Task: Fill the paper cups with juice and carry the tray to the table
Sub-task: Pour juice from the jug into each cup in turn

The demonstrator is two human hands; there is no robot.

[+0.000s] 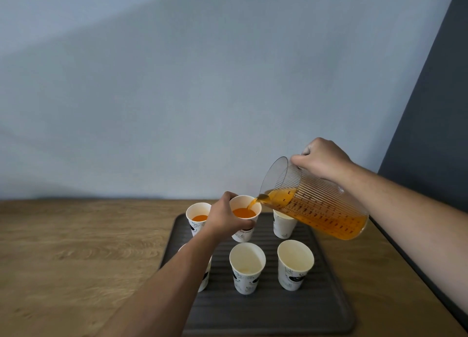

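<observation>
Wrapped round the back-middle paper cup (245,231), the left hand (222,217) steadies it at the back of the grey tray (273,311) while the right hand (323,159) clasps the tilted measuring jug (298,185), pouring juice (329,221); the back-left cup (196,226) is filled, the front cups (247,273) look empty, and carrying remains ahead

Six cups (247,268) are crowding the tray (278,311), leaving narrow gaps between them. The tilted pitcher (316,205) is hanging over the back right cup (283,225), blocking it. Wooden tabletop (88,248) is stretching open left of the tray; the wall (177,96) is closing the back.
</observation>
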